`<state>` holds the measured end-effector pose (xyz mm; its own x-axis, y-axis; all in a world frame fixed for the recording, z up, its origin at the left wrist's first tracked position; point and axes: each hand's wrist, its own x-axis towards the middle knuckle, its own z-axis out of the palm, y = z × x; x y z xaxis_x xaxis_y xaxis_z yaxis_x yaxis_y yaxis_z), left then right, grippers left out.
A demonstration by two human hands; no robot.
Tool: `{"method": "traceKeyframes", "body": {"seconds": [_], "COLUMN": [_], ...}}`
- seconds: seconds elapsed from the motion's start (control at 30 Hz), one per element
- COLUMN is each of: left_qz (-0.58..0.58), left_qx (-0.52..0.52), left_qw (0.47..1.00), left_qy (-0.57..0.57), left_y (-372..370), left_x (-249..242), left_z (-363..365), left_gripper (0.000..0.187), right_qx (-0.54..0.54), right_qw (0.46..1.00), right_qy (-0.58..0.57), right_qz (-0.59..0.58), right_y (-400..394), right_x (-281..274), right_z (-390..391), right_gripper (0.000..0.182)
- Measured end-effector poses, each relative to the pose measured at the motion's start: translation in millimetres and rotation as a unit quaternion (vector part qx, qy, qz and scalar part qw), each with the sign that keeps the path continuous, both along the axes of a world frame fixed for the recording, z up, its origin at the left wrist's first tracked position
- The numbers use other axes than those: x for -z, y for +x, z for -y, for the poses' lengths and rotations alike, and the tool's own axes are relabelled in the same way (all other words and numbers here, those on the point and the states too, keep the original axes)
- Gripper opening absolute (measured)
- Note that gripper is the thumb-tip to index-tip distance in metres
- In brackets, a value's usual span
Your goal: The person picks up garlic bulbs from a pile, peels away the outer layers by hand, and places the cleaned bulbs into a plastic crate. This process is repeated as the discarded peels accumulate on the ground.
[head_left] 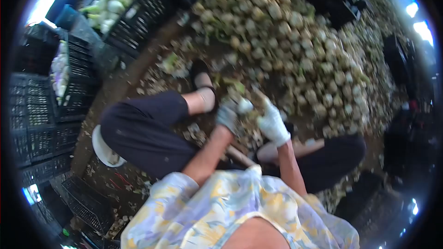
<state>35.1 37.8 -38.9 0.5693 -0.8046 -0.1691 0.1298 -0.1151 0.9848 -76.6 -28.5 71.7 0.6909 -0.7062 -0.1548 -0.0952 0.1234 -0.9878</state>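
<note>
My left hand (227,116), in a greyish glove, is closed around a peeled white onion (245,106) with green and yellowish leaf (236,85) beside it. Just to the right is my right hand (273,123) in a white glove, its fingers pointing up and inward. A blurred brownish shape shows at those fingertips; what it is I cannot make out. Both hands are low between my legs, over a floor strewn with onion skins (196,133). Beyond them a large heap of unpeeled onions (286,32) spreads to the right.
Black plastic crates (37,110) stand stacked at the left. Peeled white onions (115,7) fill a crate at the upper left, and more lie in a crate (60,71) below. A white round object (104,147) is beside my left knee. Another dark crate (87,203) lies lower left.
</note>
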Motion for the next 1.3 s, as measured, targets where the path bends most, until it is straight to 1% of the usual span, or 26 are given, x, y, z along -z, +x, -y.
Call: {"method": "traceKeyframes", "body": {"seconds": [0.03, 0.07, 0.1, 0.13, 0.17, 0.2, 0.23, 0.27, 0.3, 0.33, 0.37, 0.4, 0.43, 0.5, 0.57, 0.63, 0.67, 0.7, 0.77, 0.83, 0.9, 1.0, 1.07, 1.1, 1.23, 1.3], "left_qz": [-0.004, -0.228, -0.445, -0.468, -0.494, -0.389, -0.394, -0.323, -0.254, -0.466, -0.479, -0.468, -0.453, -0.397, -0.404, -0.262, -0.305, -0.307, -0.336, -0.336, -0.337, -0.362, -0.383, -0.423, -0.563, -0.570], "left_qx": [-0.048, -0.091, -0.123, -0.143, -0.161, -0.216, -0.212, -0.179, -0.139, -0.228, -0.208, -0.214, -0.222, -0.150, -0.169, -0.144, -0.102, -0.101, -0.141, -0.149, -0.102, -0.154, -0.169, -0.177, -0.096, -0.097], "left_qw": [0.998, 0.969, 0.887, 0.872, 0.854, 0.887, 0.885, 0.922, 0.951, 0.853, 0.851, 0.854, 0.859, 0.896, 0.888, 0.943, 0.938, 0.937, 0.920, 0.918, 0.921, 0.904, 0.896, 0.879, 0.819, 0.813], "left_qy": [-0.033, 0.002, 0.035, 0.026, 0.023, 0.121, 0.128, 0.115, 0.104, 0.062, 0.057, 0.077, 0.092, 0.132, 0.143, 0.143, 0.128, 0.131, 0.145, 0.148, 0.168, 0.166, 0.148, 0.128, -0.054, -0.066], "left_y": [-3.6, -0.8, 0.4, 7.7, 15.4, 19.4, 26.4, 27.9, 18.3, 7.9, 6.7, 5.7, 7.3, 13.4, 7.2, -1.5, 3.9, 5.2, 2.0, 2.6, 5.0, 2.9, 6.8, 8.0, 3.1, -1.2], "left_x": [46.4, -3.5, -56.4, -12.4, 31.8, -12.1, 11.1, 54.4, 82.5, 18.9, 10.8, -7.2, -20.3, -18.6, -24.6, 1.1, -11.5, -23.4, -38.4, -35.2, -41.1, -36.1, -32.5, -36.9, -61.7, -65.1], "left_z": [7.7, 13.4, 14.0, 10.5, 9.7, 9.9, 7.9, 2.7, -3.9, 3.5, 2.9, 4.6, 6.1, 2.2, 6.9, 2.4, 4.7, 8.3, 8.3, 9.2, 11.2, 8.3, 9.8, 10.0, 11.7, 9.3], "left_gripper": [0.039, 0.040, 0.041, 0.039, 0.037, 0.031, 0.031, 0.029, 0.027, 0.023, 0.020, 0.018, 0.017, 0.016, 0.017, 0.019, 0.017, 0.017, 0.016, 0.017, 0.018, 0.016, 0.017, 0.020, 0.025, 0.029], "right_qx": [-0.050, -0.034, 0.021, 0.048, 0.074, 0.121, 0.173, 0.058, 0.004, -0.040, -0.068, -0.038, -0.006, -0.020, 0.020, 0.049, 0.002, -0.063, -0.099, -0.071, -0.022, -0.002, 0.072, 0.108, 0.062, 0.092], "right_qw": [0.994, 0.993, 0.984, 0.932, 0.831, 0.817, 0.799, 0.946, 0.978, 0.994, 0.994, 0.908, 0.951, 0.979, 0.996, 0.962, 0.822, 0.786, 0.808, 0.770, 0.783, 0.840, 0.944, 0.929, 0.956, 0.975], "right_qy": [0.059, 0.033, 0.159, 0.359, 0.545, 0.560, 0.574, 0.276, 0.170, 0.052, -0.062, 0.304, 0.183, -0.050, -0.085, -0.196, -0.331, -0.356, -0.252, -0.334, -0.354, -0.189, 0.156, 0.334, 0.282, 0.201], "right_qz": [-0.074, -0.109, -0.080, 0.006, 0.087, 0.069, 0.046, 0.158, 0.124, 0.088, 0.061, 0.286, 0.250, 0.197, 0.013, -0.186, -0.464, -0.502, -0.524, -0.540, -0.510, -0.509, -0.282, -0.118, -0.046, -0.032], "right_y": [9.3, 15.7, 21.2, 20.1, 19.3, 40.5, 63.2, 79.5, 103.6, 129.4, 155.5, 167.7, 168.3, 159.0, 134.8, 111.8, 97.6, 79.2, 62.2, 56.0, 54.3, 48.8, 40.4, 35.8, 23.0, 13.8], "right_x": [-1.9, 24.0, 39.2, 77.9, 109.4, 111.3, 111.8, 209.6, 147.9, 78.3, 5.8, -29.9, -77.8, -91.1, -69.2, 52.3, 52.1, 73.3, 121.7, 151.7, 165.4, 179.3, 161.6, 110.5, 18.8, 11.2], "right_z": [1.9, 4.4, 6.3, 17.2, 26.4, 35.9, 53.1, 75.3, 95.3, 114.8, 133.7, 147.6, 150.8, 179.0, 197.2, 235.1, 207.0, 186.0, 153.9, 129.1, 130.8, 142.1, 133.5, 109.7, 27.7, 9.5], "right_gripper": [0.060, 0.061, 0.050, 0.047, 0.046, 0.042, 0.040, 0.040, 0.040, 0.039, 0.038, 0.043, 0.046, 0.048, 0.033, 0.036, 0.032, 0.029, 0.037, 0.042, 0.045, 0.040, 0.035, 0.035, 0.044, 0.046]}}
